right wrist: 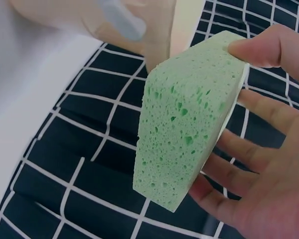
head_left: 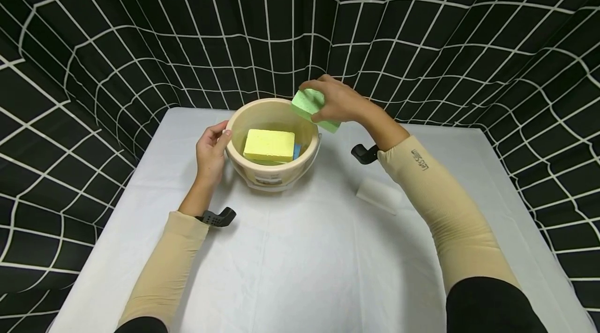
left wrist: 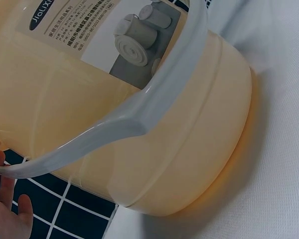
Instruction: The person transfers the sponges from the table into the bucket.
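A cream bucket with a pale bail handle stands upright towards the back of the table. The left hand grips its left rim, thumb at the edge and fingers round the outer wall. Over the right rim, the right hand holds a green sponge between thumb and fingers, with the block tilted. Its pores show closely in the right wrist view. Inside the bucket a yellow sponge lies on top, a bit of something blue beside it. Whatever lies beneath is mostly hidden.
On the white-covered table, a white roll lies under the right forearm. Black cloth with a white grid hangs behind and at both sides. Each wrist wears a dark camera mount.
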{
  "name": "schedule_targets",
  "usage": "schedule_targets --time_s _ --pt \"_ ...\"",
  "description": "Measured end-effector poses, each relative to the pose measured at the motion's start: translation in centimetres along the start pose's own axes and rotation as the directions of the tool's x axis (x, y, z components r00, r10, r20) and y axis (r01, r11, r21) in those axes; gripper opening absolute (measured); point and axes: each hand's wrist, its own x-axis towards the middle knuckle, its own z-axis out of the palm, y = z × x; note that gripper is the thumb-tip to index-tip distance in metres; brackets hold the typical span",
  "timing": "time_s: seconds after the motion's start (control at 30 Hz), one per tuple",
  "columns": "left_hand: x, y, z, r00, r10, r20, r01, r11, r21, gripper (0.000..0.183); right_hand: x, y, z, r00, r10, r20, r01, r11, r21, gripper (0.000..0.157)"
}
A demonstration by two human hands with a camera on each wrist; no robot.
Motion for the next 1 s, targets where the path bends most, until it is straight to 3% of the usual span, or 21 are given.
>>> schedule_targets --time_s 0.4,1.0 --pt "0.1 -0.2 -0.1 1.0 0.008 0.001 -0.008 1.0 -0.013 0.025 1.6 -2.9 0.6 0.995 -0.085 0.049 0.086 0.996 -0.01 0.067" --pt "0.1 -0.2 0.0 1.0 0.011 0.006 -0.011 1.0 -0.006 0.027 3.2 -5.1 3.1 0.981 -0.156 0.117 0.159 0.987 -0.02 0.065"
